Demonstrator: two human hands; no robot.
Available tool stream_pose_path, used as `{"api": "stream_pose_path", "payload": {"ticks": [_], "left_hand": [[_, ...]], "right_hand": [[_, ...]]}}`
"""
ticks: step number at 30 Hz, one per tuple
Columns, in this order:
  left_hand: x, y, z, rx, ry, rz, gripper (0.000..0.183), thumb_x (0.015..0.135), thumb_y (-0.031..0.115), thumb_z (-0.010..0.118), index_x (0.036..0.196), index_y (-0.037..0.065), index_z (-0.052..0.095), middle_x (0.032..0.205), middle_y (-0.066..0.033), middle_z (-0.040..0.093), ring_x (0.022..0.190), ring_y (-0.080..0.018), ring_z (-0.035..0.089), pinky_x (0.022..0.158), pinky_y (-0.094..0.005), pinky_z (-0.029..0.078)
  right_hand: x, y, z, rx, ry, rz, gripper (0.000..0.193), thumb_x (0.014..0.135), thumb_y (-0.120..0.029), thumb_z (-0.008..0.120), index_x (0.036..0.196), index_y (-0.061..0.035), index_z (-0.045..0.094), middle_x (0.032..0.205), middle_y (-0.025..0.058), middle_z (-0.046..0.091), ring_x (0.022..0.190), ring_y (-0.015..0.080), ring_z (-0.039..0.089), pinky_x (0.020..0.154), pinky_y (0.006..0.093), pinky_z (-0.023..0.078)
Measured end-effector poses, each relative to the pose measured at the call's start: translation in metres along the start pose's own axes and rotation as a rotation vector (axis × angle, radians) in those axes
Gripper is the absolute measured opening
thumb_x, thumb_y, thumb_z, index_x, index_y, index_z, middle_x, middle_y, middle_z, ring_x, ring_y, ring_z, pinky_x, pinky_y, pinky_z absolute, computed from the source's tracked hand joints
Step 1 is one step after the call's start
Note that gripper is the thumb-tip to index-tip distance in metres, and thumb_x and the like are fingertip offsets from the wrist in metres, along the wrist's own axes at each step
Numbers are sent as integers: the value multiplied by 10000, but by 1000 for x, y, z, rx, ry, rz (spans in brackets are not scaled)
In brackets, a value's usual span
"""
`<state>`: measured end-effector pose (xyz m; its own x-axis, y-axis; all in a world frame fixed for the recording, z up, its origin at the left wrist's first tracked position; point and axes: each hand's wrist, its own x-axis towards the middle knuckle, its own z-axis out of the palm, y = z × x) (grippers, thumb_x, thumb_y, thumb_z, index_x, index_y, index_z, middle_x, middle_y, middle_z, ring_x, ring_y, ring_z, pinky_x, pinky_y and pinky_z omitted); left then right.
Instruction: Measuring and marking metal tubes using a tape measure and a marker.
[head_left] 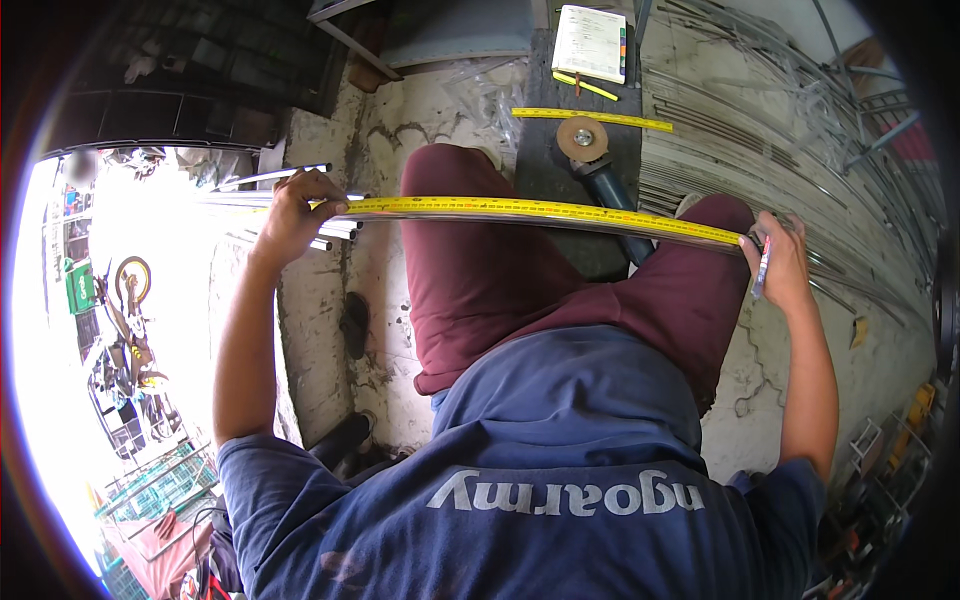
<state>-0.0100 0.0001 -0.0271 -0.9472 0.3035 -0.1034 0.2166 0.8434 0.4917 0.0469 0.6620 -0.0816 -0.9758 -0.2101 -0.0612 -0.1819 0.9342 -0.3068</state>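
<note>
From my remote seat I see a long yellow steel measuring tape [540, 209] lying along a slim grey metal bar [700, 240], both spanning the maroon-trousered thighs [470, 290]. The left hand [300, 212] pinches tape and bar between thumb and forefinger; the right hand [785, 265] grips their other end, with a slim white pen [762, 268] tucked in its fingers. To do this measuring well, I'd want the tape flat and taut against the bar, its end flush, and the reading taken square-on (my fisheye bends every straight edge, so I wouldn't trust its curve). As for containers, a green box-shaped bin [80, 287] stands outside by the motorbike [125, 350]; I can't tell what it holds.
</note>
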Motion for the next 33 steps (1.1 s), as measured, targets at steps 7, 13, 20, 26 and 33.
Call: {"api": "stream_pose_path", "payload": {"ticks": [7,13,20,26,33], "left_hand": [[6,16,13,5,-11,-2,160,786,42,866,939,30,821,891,-92,699,854,-246,648,765,-393,526],[17,34,22,9,-62,13,186,785,39,870,967,35,829,883,-92,688,860,-243,638,770,-387,521],[25,47,29,-38,-113,13,176,800,28,866,971,20,824,903,-105,700,864,-258,660,775,-387,547],[27,49,29,-22,-132,3,167,807,34,863,967,10,818,917,-115,706,869,-268,674,784,-389,554],[27,49,29,-30,-127,-21,170,808,33,861,971,13,816,918,-116,703,876,-269,668,779,-390,552]], "right_hand": [[-2,0,1,19,28,-9,230,919,-118,758,940,-46,540,743,143,584,764,415,613,1132,549,383],[-2,-1,0,25,32,11,198,913,-115,757,953,-52,573,757,137,644,780,397,655,1134,555,381],[-2,2,1,8,53,6,198,913,-121,759,958,-58,577,741,127,634,760,396,653,1134,565,387],[-2,4,2,3,58,11,203,915,-127,758,946,-58,569,730,127,622,749,400,645,1125,578,388],[-2,4,3,38,52,-11,211,915,-125,757,927,-61,556,707,118,592,729,399,637,1126,587,384]]}}
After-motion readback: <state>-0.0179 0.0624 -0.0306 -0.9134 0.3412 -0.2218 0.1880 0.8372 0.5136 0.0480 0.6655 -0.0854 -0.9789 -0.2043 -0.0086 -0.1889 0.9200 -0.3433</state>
